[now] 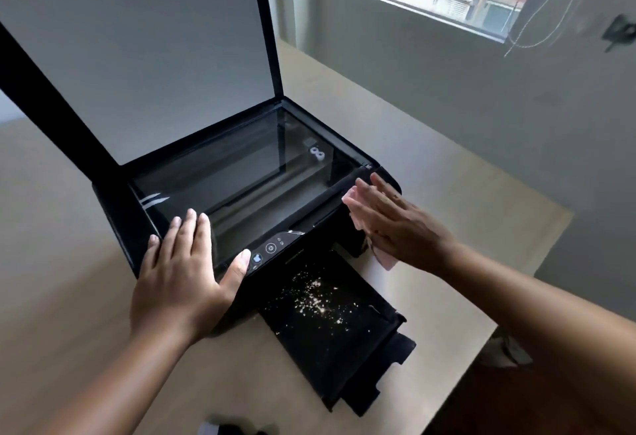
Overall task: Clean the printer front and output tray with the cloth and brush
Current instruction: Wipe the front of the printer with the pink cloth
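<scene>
Cloth (355, 209), centre right: soft, limp, light; best pressed flat, as right hand (395, 224) does, fingers straight, against printer (117, 214). Left hand (182, 273) flat, bracing, holding nothing.

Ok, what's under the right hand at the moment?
A pink cloth, pressed flat by the right hand against the front right corner of the printer. Only its edges show; the hand covers the rest.

Printer (220, 173) on table (69, 297), output tray (330, 324) before it, cloth (358, 214) against its right front
</scene>
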{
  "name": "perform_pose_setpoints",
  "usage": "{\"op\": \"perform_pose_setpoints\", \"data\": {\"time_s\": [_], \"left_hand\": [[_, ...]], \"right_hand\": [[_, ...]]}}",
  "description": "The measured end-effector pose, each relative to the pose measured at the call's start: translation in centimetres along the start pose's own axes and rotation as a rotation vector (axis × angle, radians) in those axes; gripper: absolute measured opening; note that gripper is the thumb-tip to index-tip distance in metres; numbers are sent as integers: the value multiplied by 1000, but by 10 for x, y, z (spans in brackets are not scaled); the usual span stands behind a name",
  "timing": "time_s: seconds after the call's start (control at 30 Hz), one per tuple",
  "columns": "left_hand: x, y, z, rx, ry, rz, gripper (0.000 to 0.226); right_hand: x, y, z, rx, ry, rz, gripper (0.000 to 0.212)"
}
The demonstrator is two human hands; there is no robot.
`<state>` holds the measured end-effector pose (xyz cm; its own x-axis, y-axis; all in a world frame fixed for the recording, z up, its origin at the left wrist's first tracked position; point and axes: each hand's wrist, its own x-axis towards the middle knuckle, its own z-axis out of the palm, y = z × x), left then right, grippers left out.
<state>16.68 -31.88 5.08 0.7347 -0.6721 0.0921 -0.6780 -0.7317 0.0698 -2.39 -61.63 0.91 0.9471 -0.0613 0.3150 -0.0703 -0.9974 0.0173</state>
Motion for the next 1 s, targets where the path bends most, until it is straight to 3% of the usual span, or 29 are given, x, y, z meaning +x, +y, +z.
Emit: {"op": "perform_pose_setpoints", "data": {"time_s": [0.13,0.27,0.3,0.4,0.47,0.57,0.7,0.8,0.9,0.93,1.0], "left_hand": [[0,1,2,1,2,-20,99],[0,1,1,4,4,-35,97],[0,2,1,0,7,-37,96],[2,3,0,-19,1,-30,95],[1,1,1,-13,1,-34,95],[1,-1,3,-3,1,-41,95],[1,2,3,1,-5,-54,95],[0,4,2,-5,-14,-67,95],[-1,4,0,-6,-21,-71,97],[-1,4,0,-6,-18,-69,97],[-1,4,0,-14,-14,-67,98]], "right_hand": [[19,-12,9,146,129,290,53],[13,-20,22,156,220,97,48],[13,-10,19,195,246,121,44],[18,11,14,451,330,458,36],[26,10,14,531,396,552,35],[38,-3,16,389,381,374,34],[22,4,21,208,227,29,49],[-1,25,10,157,132,-229,43],[-4,22,8,-45,65,-522,37],[-2,18,15,-173,72,-579,34],[6,14,28,-366,109,-519,30]]}}
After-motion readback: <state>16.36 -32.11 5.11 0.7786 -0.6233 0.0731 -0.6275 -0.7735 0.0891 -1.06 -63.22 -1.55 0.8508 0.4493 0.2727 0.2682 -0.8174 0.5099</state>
